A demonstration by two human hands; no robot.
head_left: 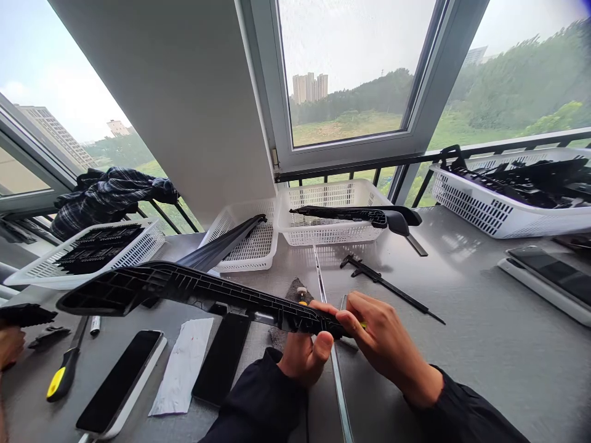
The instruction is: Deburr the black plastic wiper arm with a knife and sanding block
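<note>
A long black plastic trim part (221,299), ribbed on its visible side, stretches from the left to the middle, held above the metal table. My left hand (305,357) is closed round its right end from below, thumb up. My right hand (381,329) is closed at that same end, its fingertips at the part. A bit of yellow and some metal show between the right fingers, apparently a small tool, mostly hidden. Behind my left hand, a dark grey cloth (295,289) lies on the table with a small yellow-and-white object on it.
White baskets stand along the window: one with black parts (489,209), one bearing long trim parts (318,235), another at left (152,237). A caliper (392,287), phones (122,381), white paper (182,369) and a yellow-black screwdriver (64,372) lie around. Another person's hand (12,344) is far left.
</note>
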